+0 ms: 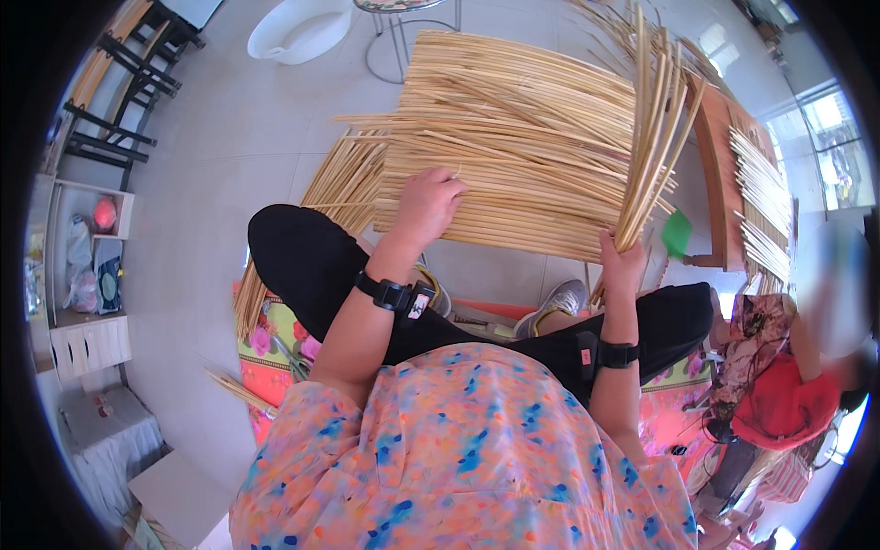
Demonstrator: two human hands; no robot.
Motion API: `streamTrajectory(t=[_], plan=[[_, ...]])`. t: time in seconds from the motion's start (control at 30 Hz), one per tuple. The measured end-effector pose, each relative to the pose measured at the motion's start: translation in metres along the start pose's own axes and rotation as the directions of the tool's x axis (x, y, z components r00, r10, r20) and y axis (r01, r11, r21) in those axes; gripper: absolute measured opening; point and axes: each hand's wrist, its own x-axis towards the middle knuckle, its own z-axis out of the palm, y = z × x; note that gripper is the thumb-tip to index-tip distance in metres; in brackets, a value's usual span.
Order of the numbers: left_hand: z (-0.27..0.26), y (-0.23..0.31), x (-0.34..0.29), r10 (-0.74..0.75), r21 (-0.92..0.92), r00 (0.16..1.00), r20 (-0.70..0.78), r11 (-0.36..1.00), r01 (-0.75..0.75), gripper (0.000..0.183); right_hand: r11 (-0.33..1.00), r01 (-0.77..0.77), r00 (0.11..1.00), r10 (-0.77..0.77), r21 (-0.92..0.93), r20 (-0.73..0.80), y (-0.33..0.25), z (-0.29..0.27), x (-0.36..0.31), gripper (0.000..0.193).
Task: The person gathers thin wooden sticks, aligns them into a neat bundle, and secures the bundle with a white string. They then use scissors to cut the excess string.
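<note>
In front of me lies a wide mat-like layer of pale reed stalks (513, 202), most of them side by side and some loose and crossing on top. My right hand (622, 266), at the layer's near right corner, is closed around the lower end of an upright bundle of stalks (646, 137). The bundle fans out towards its top. My left hand (427, 209) rests over the left part of the layer with its fingers pinched together. Something thin and pale shows at its fingertips, too small to name.
More stalks (353, 170) lie left of the layer. A wooden table (720, 174) stands at right beside another row of stalks (763, 202). A white tub (298, 32) sits on the far floor. A person in red (784, 408) is at the right.
</note>
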Motion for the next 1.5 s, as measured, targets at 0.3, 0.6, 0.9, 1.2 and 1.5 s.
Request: streamTrajectory(t=[0.3, 0.6, 0.9, 1.2, 1.5], plan=[[0.003, -0.002, -0.002, 0.012, 0.020, 0.999, -0.038, 1.000, -0.011, 0.014, 0.996, 0.012, 1.000, -0.014, 0.089, 0.017, 0.007, 0.002, 0.003, 0.018], [0.004, -0.004, -0.004, 0.000, 0.089, 1.000, -0.013, 0.996, 0.001, 0.014, 0.998, -0.021, 0.999, 0.018, 0.053, 0.045, -0.004, 0.000, 0.000, 0.019], [0.002, 0.000, -0.004, -0.018, 0.037, 1.000, -0.012, 0.999, 0.018, 0.016, 0.998, 0.020, 1.000, -0.018, -0.068, 0.024, -0.015, 0.000, -0.004, 0.020], [0.001, 0.002, -0.001, 0.000, 0.012, 1.000, -0.012, 1.000, 0.000, 0.017, 1.000, -0.006, 1.000, 0.006, -0.020, 0.021, -0.006, 0.000, -0.003, 0.023], [0.002, 0.001, 0.000, 0.012, 0.014, 1.000, -0.014, 1.000, -0.012, 0.017, 1.000, -0.003, 1.000, 0.003, -0.005, 0.023, -0.005, 0.001, -0.003, 0.022]])
